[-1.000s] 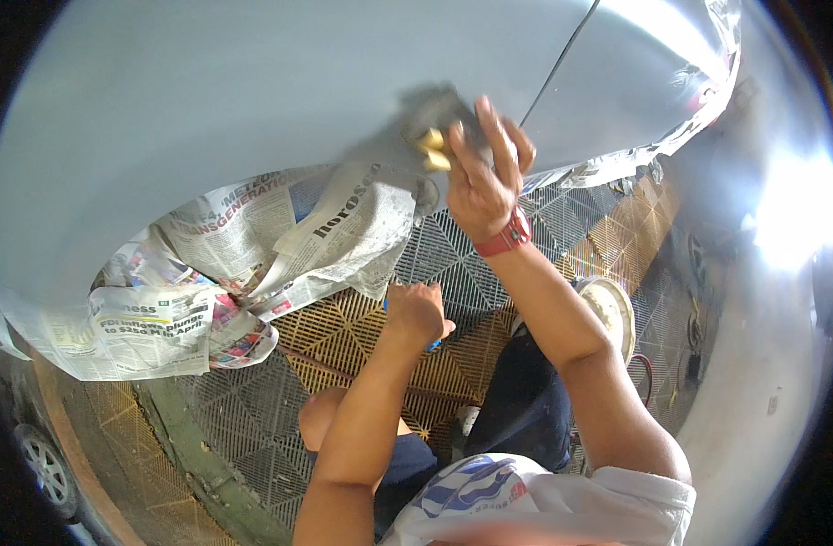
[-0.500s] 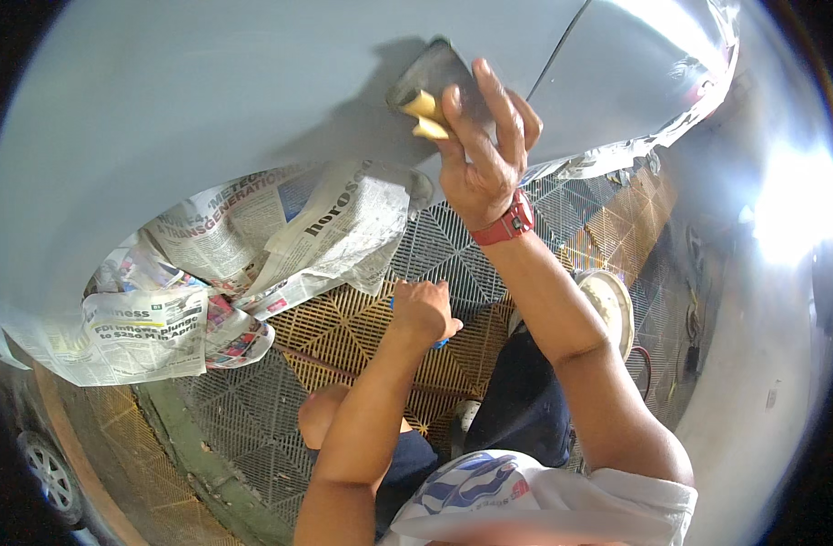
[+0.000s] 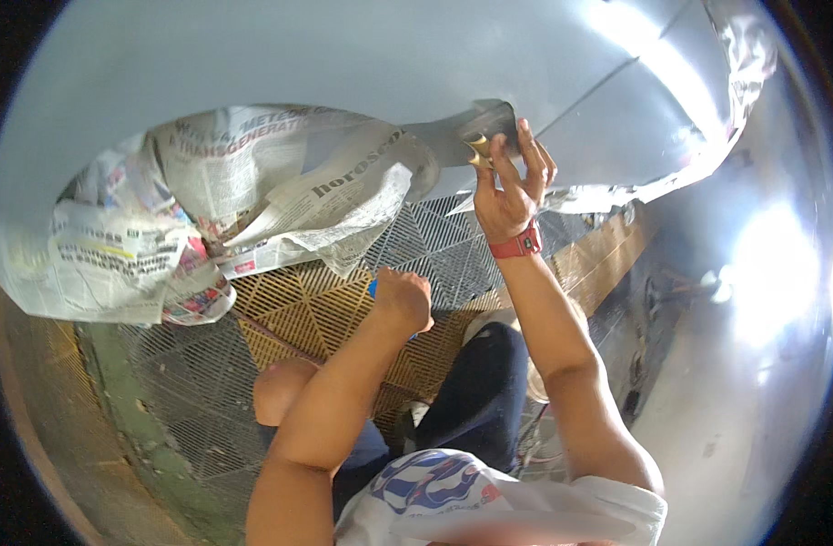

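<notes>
A dark, flat rectangular pad with curled yellow strips now sits lower on a smooth grey vehicle panel than half a second ago, with a thin dark seam toward two o'clock; the working area, apparently, becomes the panel's lower strip. The right hand seems to pinch the pad, outer fingers fanned. Toward eight o'clock, the left hand curls round a blue object (mostly hidden), apart from crumpled printed newspaper.
</notes>
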`<state>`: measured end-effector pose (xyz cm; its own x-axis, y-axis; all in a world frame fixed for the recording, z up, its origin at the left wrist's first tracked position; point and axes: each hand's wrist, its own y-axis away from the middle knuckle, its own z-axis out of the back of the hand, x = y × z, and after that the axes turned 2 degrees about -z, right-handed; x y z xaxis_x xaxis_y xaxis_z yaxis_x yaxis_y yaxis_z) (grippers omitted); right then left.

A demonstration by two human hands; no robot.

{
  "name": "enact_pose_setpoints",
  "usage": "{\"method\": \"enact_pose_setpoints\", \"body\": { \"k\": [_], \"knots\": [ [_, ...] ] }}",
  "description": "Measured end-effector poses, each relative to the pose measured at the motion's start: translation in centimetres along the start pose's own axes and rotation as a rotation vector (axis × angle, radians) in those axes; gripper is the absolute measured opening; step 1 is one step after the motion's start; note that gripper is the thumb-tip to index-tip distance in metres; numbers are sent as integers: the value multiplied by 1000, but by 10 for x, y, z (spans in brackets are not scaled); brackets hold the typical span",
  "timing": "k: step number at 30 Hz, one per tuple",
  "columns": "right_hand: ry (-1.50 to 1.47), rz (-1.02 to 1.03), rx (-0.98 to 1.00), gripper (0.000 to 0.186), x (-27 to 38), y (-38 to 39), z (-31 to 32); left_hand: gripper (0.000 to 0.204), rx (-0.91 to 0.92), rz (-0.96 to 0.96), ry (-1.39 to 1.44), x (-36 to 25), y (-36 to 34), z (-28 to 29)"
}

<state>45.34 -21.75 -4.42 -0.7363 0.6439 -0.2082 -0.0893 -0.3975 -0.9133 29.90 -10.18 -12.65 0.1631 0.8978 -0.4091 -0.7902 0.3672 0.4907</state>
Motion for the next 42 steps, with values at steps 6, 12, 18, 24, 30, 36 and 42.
{"method": "enact_pose_setpoints", "body": {
  "k": [6,12,18,24,30,36,42],
  "knots": [
    [-221,-106,-115,52,53,-99,-9,41,-117,17,57,-1,1,-2],
    [25,92,52,61,21,-49,2,29,-164,31,44,-6,4,1],
    [-158,235,-16,56,43,-160,5,22,-292,21,88,-3,11,-8],
    [45,215,67,69,2,-37,6,19,-254,-9,89,4,21,5],
    [-169,165,-107,60,17,-99,-10,23,-222,83,65,9,22,4],
    [52,118,98,60,-11,1,1,30,-280,20,28,11,15,-10],
    [-255,-144,-46,61,21,-48,-12,36,-214,48,37,13,20,-9]
  ]
}}
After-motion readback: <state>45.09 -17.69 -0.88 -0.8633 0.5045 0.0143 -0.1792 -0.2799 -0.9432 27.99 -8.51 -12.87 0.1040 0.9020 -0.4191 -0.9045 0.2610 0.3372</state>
